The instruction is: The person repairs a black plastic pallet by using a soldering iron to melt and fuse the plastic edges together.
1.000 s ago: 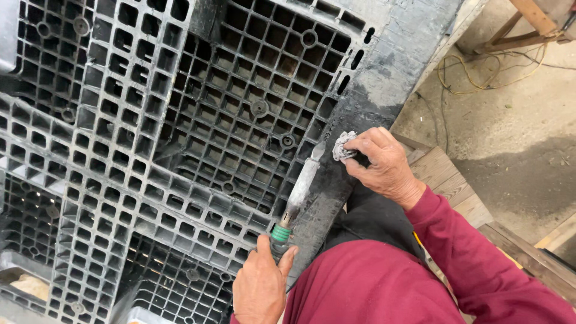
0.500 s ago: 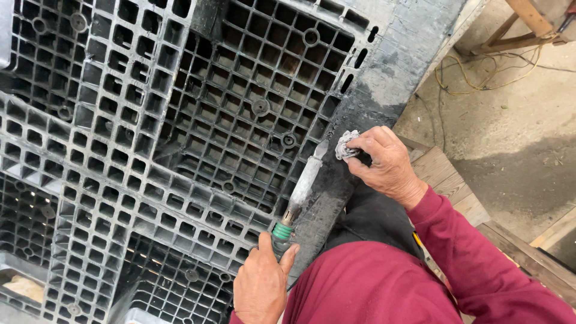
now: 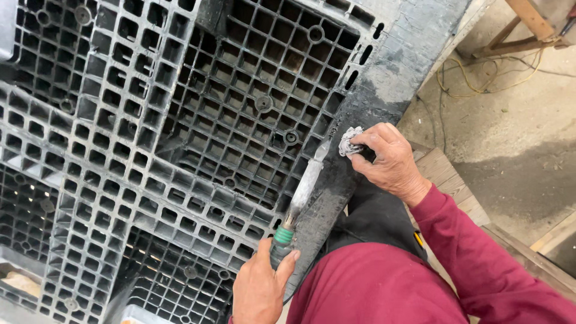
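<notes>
Pallet point(image 3: 180, 138) of black plastic fills most of what I see, a grid of square cells with round bosses set here and there among the ribs. Its solid outer rail point(image 3: 384, 78) runs slantwise from the upper right down toward my lap, grey and scuffed along its upper stretch, darker lower down.

My left hand point(image 3: 259, 291) is wrapped around the handle of a long tool point(image 3: 302, 192), thumb and fingers closed tight on the dark grip just below its green collar point(image 3: 283, 235). The pale metal shaft slants up and to the right, lying along the inner edge of the rail, and its flat tip point(image 3: 322, 148) rests where the grid meets the rail.

My right hand point(image 3: 387, 162) lies on the rail just beside that tip. Its fingers are curled and pinched on a small crumpled wad of grey rag point(image 3: 349, 141), pressing it against the rail's dark surface. The wad and the tool tip are near each other but apart.

My red sleeve point(image 3: 474, 252) and dark trousers point(image 3: 375, 219) are at the lower right. Beyond the rail I see a concrete floor point(image 3: 516, 132), a loose yellow cord point(image 3: 480, 75), wooden boards point(image 3: 447, 177) under my arm, and a wooden frame point(image 3: 528, 24) at the top corner.
</notes>
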